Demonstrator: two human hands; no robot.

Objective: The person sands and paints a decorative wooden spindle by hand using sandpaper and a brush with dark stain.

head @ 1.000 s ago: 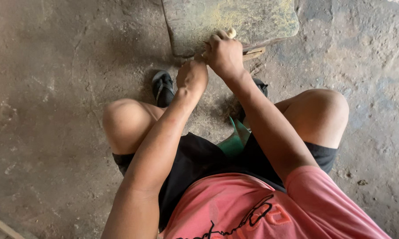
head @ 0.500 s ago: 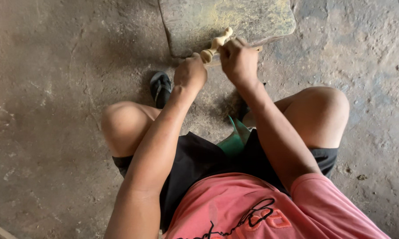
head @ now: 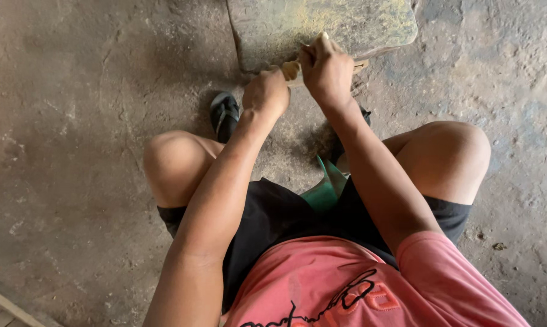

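Both hands grip a pale stick (head: 291, 69) w/ closed fists: left hand (head: 266, 94) near end, right hand (head: 326, 69) pressing it on stone slab (head: 358, 27). Yellowish dust on slab suggests rubbing underway; amt left unclear.

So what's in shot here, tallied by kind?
Hands: 2, left and right, both gripping the stick
Pale stick: 1
Stone slab: 1
Dark sandals: 1 clearly seen
Green seat: 1
Total: 6
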